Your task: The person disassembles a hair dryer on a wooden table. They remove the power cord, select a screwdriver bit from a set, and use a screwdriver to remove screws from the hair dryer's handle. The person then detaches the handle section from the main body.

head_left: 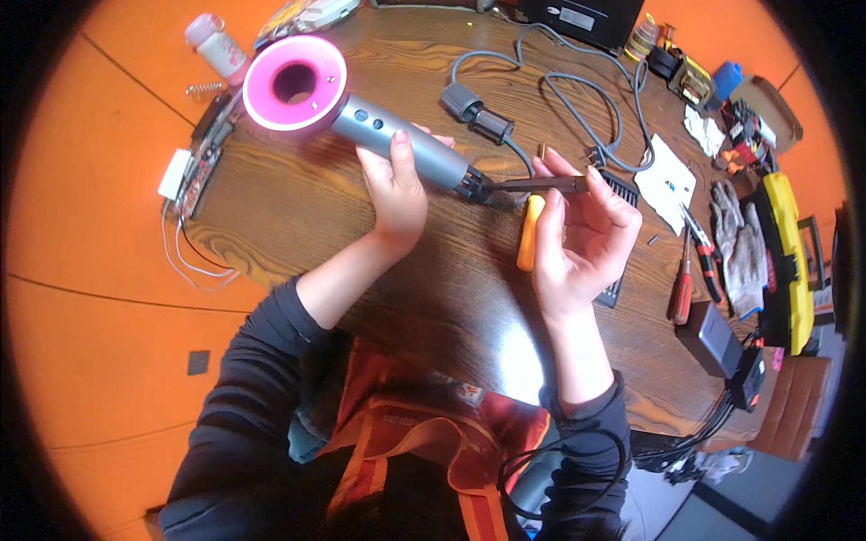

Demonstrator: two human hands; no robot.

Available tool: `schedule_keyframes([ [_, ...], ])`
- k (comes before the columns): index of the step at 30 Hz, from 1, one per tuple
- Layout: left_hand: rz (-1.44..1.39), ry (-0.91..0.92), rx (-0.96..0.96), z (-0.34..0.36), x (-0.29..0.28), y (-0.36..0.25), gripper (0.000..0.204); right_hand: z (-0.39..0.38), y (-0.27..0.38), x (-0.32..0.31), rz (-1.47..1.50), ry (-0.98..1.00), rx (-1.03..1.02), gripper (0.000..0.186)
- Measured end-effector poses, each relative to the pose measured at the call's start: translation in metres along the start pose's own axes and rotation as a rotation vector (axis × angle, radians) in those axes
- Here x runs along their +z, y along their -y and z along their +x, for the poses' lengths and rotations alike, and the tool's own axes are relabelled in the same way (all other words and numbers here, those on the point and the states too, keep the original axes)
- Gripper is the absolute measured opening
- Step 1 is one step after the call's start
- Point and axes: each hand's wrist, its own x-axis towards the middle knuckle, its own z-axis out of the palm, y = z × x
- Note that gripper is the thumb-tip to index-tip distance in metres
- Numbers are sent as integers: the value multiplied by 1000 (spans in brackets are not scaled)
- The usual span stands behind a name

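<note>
My left hand (pixel 394 189) is wrapped round the grey handle of a hair dryer (pixel 410 146), tilted with its pink ring head at the upper left. Dark inner parts show at the handle's lower right end. In my right hand (pixel 586 230) is a dark slim tool like tweezers (pixel 552 184), pinched between thumb and fingers, its tip at that end of the handle. Whether the tip touches the inner parts I cannot tell. A yellow-orange tool handle (pixel 530 236) shows beside my right thumb, above the wooden table (pixel 451 270).
The dryer's grey cord (pixel 577 95) loops across the back, with a dark cylindrical part (pixel 462 102) on the table. To the right are white paper (pixel 666 185), a red screwdriver (pixel 684 284), pliers (pixel 704 252), gloves (pixel 740 243) and a dark box (pixel 713 338). A bottle (pixel 215 47) stands far left.
</note>
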Motion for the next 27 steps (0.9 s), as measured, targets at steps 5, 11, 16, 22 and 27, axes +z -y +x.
schedule_keyframes([
  [5, 62, -36, -3, -1, 0, -2, 28, 2, -4, 10, -155, -71, -85, 33],
  [11, -21, -72, -18, 1, 1, -6, 25, 6, -2, 21, 4, -79, -53, 37],
  [16, 87, -14, 12, 1, -1, -5, 29, 8, 1, 17, -211, -60, -102, 39],
  [22, 91, -9, -20, 1, -1, -8, 30, 10, 1, 16, -153, -39, -48, 43],
  [27, -10, -51, 8, 1, 2, -9, 24, 8, 5, 15, -302, -38, -41, 43],
])
